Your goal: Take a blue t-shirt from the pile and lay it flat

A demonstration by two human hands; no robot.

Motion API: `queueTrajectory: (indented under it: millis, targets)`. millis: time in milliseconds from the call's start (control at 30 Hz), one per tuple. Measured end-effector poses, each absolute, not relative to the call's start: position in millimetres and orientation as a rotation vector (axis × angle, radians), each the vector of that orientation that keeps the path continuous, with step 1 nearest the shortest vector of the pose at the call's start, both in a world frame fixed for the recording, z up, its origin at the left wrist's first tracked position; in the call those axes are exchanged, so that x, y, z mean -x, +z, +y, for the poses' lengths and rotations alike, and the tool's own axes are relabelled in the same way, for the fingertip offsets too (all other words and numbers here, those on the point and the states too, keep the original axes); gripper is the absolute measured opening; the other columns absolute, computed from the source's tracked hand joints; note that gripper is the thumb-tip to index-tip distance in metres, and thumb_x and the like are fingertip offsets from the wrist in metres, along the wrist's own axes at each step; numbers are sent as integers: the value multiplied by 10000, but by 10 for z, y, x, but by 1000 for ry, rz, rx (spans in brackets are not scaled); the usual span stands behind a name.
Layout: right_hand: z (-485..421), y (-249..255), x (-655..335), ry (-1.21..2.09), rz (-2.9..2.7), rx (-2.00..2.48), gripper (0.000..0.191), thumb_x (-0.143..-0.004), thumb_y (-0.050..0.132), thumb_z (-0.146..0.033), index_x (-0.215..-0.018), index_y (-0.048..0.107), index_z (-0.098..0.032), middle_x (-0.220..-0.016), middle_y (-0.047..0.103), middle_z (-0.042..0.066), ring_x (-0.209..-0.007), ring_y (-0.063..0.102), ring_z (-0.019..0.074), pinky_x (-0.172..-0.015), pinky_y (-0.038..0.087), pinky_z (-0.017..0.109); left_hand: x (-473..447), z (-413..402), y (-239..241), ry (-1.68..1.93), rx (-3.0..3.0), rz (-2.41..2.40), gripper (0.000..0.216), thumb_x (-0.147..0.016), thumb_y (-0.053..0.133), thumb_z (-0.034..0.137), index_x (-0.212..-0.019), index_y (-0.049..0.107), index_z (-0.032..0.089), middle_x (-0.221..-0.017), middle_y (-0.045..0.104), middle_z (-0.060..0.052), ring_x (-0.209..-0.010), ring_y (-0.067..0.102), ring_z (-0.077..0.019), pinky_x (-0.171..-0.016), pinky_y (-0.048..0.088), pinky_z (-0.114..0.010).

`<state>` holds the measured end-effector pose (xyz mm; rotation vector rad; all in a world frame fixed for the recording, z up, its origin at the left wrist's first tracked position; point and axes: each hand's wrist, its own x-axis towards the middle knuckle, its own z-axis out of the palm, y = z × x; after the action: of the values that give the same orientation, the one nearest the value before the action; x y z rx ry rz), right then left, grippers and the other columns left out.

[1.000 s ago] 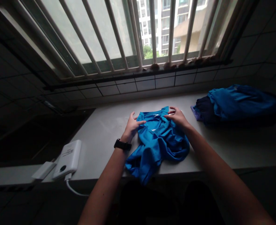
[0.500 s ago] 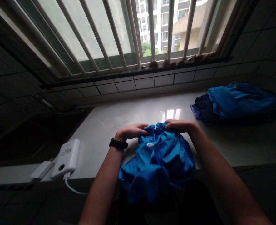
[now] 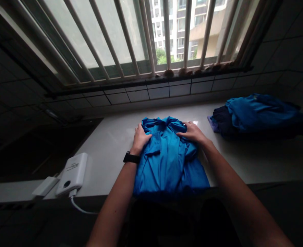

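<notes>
Left hand (image 3: 140,137) and right hand (image 3: 192,132) are pressing the shirt (image 3: 167,161) near its top, 12 o'clock, fingers flat, gripping nothing. Likely holding it smooth against the counter (image 3: 110,144).

- shirt (image 3: 167,157): bright blue, plain
- clothes pile (image 3: 256,115): blue over dark navy
- power bank (image 3: 71,173): white
- watch (image 3: 131,158): black
- counter (image 3: 256,157): pale grey

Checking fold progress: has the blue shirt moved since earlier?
Yes. The blue shirt went from bunched at the edge of the counter to spread flat, farther toward the window, while the power bank stayed put.
</notes>
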<state>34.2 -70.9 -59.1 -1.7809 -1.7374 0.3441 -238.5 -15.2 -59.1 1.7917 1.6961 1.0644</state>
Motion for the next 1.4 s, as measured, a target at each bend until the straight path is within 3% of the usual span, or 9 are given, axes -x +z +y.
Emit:
queueTrajectory:
  millis: [167, 367, 533, 633, 733, 933, 1200, 1300, 1400]
  targets:
    - [-804, -455, -376, 187, -1561, 1980, 356, -832, 563, -120, -1154, 710, -158, -1154, 712, 149, -1075, 661, 304, -937, 499, 391, 2439, -160, -506, 1096, -1795, 1672, 437, -748, 586, 8, -1152, 608, 176, -1065, 720, -87, -1009, 701, -226, -931, 565, -365]
    - [-881, -306, -441, -221, -1356, 1915, 559, -819, 418, -7, -1340, 600, -98, -1338, 591, 227, -1251, 537, 361, -1056, 414, 505, 2569, -157, -449, 1462, -1878, 1958, 597, -757, 566, -37, -1329, 509, 128, -1364, 494, -206, -1303, 542, -316, -1139, 451, -481]
    - [-784, -454, -280, 302, -2120, 1565, 420, -784, 458, -10, -971, 782, -201, -1059, 761, 70, -1025, 694, 218, -989, 497, 319, 2443, -247, -421, 753, -2494, 1460, 176, -844, 655, 195, -1013, 700, 181, -1088, 640, -98, -1058, 640, -258, -1015, 517, -425]
    - [-748, -561, -245, 161, -2051, 1687, 471, -816, 508, -79, -1225, 722, -174, -1355, 667, 120, -1317, 565, 287, -1139, 401, 450, 2376, -277, -446, 455, -2596, 1172, 161, -820, 704, 286, -954, 709, 197, -1027, 654, -77, -973, 643, -234, -921, 535, -385]
    - [-739, -574, -291, -70, -1768, 1844, 597, -832, 553, -155, -1425, 560, -86, -1589, 416, 209, -1489, 345, 369, -1187, 296, 591, 2381, -292, -439, 484, -2619, 1145, 116, -827, 605, 154, -906, 677, 199, -969, 659, -73, -919, 637, -210, -860, 523, -348]
    - [-737, -547, -331, 106, -1977, 1684, 371, -910, 483, -193, -1200, 713, -161, -1304, 683, 123, -1210, 624, 244, -1088, 453, 359, 2418, -324, -313, 769, -2439, 1612, 302, -703, 476, -33, -855, 573, 208, -844, 633, -40, -846, 635, -203, -807, 502, -312]
    - [-795, -641, -440, -123, -1358, 2111, 639, -849, 504, -143, -1473, 452, -16, -1616, 313, 291, -1519, 226, 455, -1162, 200, 721, 3160, -403, 29, 1042, -1882, 2552, 394, -765, 549, -11, -1134, 550, 126, -1112, 622, -170, -1086, 620, -347, -916, 532, -462]
    - [-781, -561, -460, -129, -1439, 1940, 614, -870, 424, -91, -1481, 486, -110, -1579, 425, 213, -1495, 318, 398, -1170, 293, 632, 3133, -518, 101, 789, -2153, 2620, 366, -827, 490, 17, -1175, 585, 72, -1242, 591, -245, -1173, 584, -388, -955, 521, -505]
    - [-761, -527, -406, 13, -1774, 1781, 506, -917, 386, -80, -1352, 627, -171, -1409, 618, 159, -1318, 556, 287, -1124, 419, 439, 2749, -671, -61, 323, -2513, 2084, 347, -935, 431, 133, -1205, 648, 111, -1190, 666, -203, -1116, 647, -323, -992, 518, -450]
